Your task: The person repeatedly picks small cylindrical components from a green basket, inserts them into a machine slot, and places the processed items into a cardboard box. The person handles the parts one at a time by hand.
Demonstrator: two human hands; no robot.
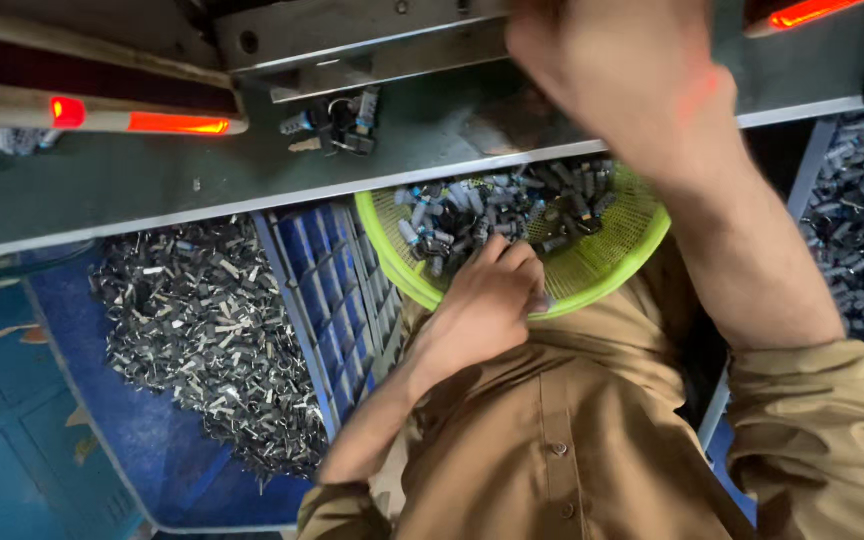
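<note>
My left hand (487,300) is curled, fingers together, reaching into the small dark cylindrical parts (497,210) heaped in the lime-green mesh basket (612,265) on my lap; whether it pinches one I cannot tell. My right hand (617,75) is raised, blurred, perhaps closed, at the grey metal surface (152,185), near a cluster of parts (337,120). A blue crate (102,420) of metal clips (207,340) sits to my left.
</note>
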